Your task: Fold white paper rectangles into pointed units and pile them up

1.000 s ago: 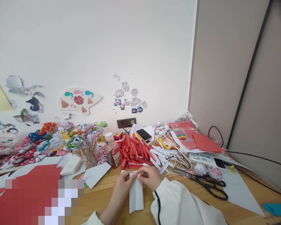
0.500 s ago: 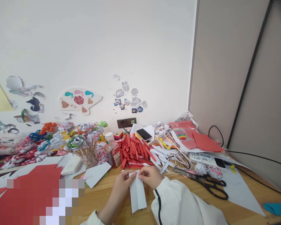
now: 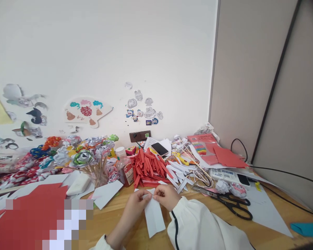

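A white strip of paper (image 3: 154, 220) with a lengthwise crease hangs toward me over the wooden table (image 3: 131, 232). Its far end is pinched between the thumb and fingers of my left hand (image 3: 137, 203) and my right hand (image 3: 168, 197), whose fingertips nearly meet. Just beyond my hands lies a heap of folded red paper strips (image 3: 150, 168). White folded strips (image 3: 179, 176) lie to the right of that heap, close to my right hand. A loose white sheet (image 3: 108, 193) rests to the left of my left hand.
Black-handled scissors (image 3: 237, 206) lie on the right, near crumpled paper balls (image 3: 222, 186). Farther back are a phone (image 3: 159, 149) and a bottle of brown liquid (image 3: 124, 168). Red paper (image 3: 39, 215) covers the left side, with paper flowers (image 3: 83, 157) and a cup of sticks (image 3: 98, 176) behind.
The near end of the white strip has swung slightly to the right and opened flatter. Both hands keep their pinch at its far end. The view has shifted slightly.
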Motion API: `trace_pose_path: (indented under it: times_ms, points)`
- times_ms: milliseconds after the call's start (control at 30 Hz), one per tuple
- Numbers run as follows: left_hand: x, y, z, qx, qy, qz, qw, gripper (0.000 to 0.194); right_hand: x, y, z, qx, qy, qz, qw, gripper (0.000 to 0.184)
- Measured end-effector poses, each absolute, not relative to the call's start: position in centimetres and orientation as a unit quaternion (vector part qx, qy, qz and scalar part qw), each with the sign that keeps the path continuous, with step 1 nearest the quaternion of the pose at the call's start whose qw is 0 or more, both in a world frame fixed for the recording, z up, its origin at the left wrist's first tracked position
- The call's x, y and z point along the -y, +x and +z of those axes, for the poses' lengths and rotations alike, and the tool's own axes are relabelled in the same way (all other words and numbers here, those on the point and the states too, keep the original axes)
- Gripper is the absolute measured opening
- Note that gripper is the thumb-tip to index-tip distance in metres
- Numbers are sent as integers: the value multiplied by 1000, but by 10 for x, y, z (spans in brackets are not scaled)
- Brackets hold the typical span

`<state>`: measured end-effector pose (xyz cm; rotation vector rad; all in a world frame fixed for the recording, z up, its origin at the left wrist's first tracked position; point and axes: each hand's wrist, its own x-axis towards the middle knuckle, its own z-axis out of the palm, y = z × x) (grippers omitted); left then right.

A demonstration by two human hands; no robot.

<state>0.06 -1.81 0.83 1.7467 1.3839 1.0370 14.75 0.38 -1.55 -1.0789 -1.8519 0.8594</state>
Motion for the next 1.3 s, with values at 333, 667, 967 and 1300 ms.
trace_pose_path:
  times_ms: [333, 667, 967, 1300]
  points:
    - [18, 0, 9, -515, 712, 374, 297, 23, -5, 150, -16, 785, -412, 267, 379, 7]
    - [16, -1, 4, -493, 736, 353, 302, 24, -5, 154, -6, 834, -383, 203, 341, 6]
    - [13, -8, 1, -530, 732, 353, 242, 26, -18, 157, -22, 824, -405, 211, 336, 11]
    - [5, -11, -2, -534, 717, 375, 248, 26, -3, 159, -5, 836, -365, -51, 406, 17]
